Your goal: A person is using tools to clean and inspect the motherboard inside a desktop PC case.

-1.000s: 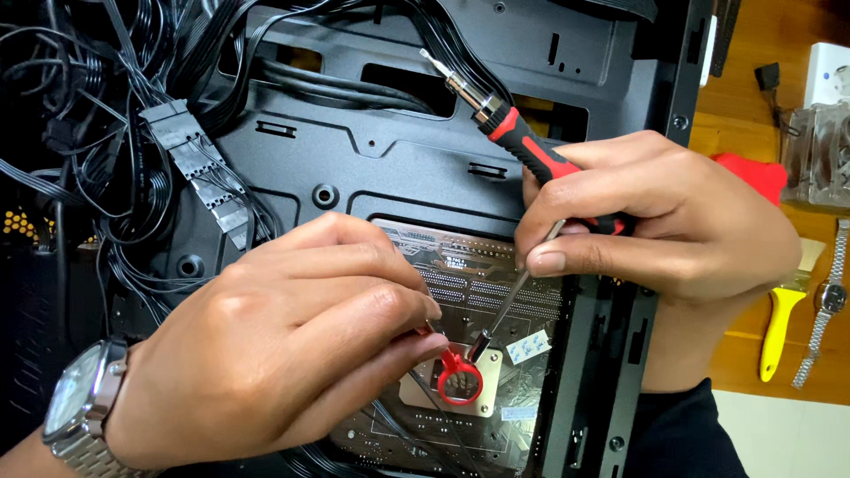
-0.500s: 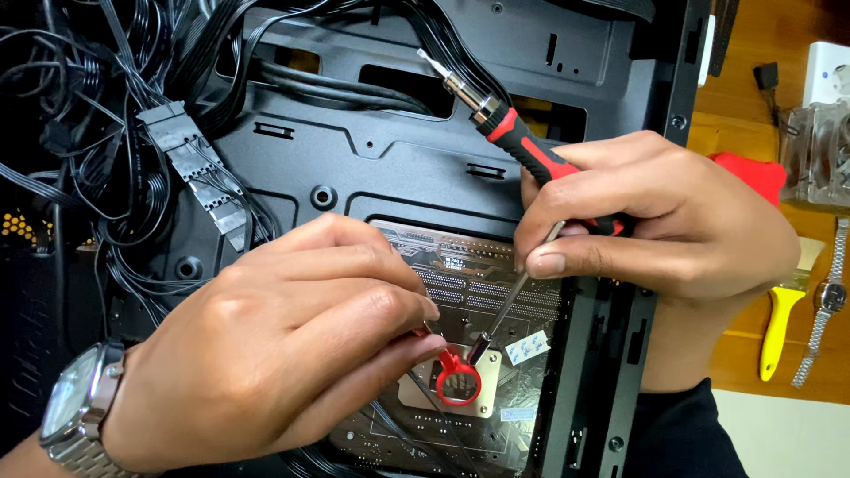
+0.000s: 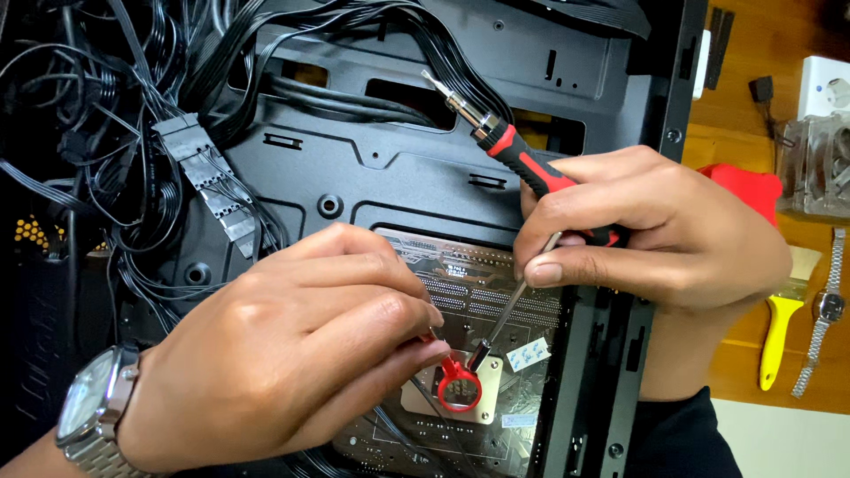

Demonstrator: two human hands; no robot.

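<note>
Matt black steel, glossy plastic and warm wood around my hands

Under my left hand (image 3: pixel 292 354) the computer case (image 3: pixel 398 177) is matt black painted metal, smooth, with dull rubbery-looking black cables (image 3: pixel 115 159) beyond my knuckles. At my fingertips the red ring (image 3: pixel 459 389) is glossy plastic, lying on a brushed, pale metal plate (image 3: pixel 443 394) set in a shiny circuit board (image 3: pixel 478 292). My right hand (image 3: pixel 655 239) grips a screwdriver (image 3: pixel 531 173) with a red-and-black rubbery handle and a bright steel shaft. My watch (image 3: pixel 93 416) is polished metal with a glass face. Right of my right hand the bench (image 3: pixel 779 35) is smooth varnished wood, bearing a brush (image 3: pixel 779 327) with a glossy yellow plastic handle.
</note>
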